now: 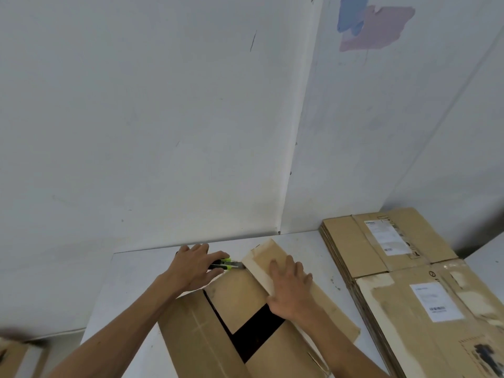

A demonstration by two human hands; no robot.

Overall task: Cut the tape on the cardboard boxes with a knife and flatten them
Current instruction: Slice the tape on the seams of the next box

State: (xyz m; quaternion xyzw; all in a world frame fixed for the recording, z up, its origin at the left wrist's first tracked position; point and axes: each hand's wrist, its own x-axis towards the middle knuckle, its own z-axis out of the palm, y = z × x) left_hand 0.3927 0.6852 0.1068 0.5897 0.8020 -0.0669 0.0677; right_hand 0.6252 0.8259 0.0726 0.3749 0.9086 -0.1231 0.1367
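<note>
A brown cardboard box (218,334) lies on the white table (131,285) in front of me, with a dark gap open between its flaps. My left hand (195,268) grips a black and yellow-green knife (226,263), whose blade tip meets the far end of the box at a flap's edge. My right hand (290,290) lies flat with spread fingers on the right flap, pressing it down. Pale tape runs along that flap's left edge.
A stack of flattened cardboard boxes (403,274) with white labels lies at the right. White walls meet in a corner just behind the table. Another piece of cardboard (16,358) shows at the lower left edge.
</note>
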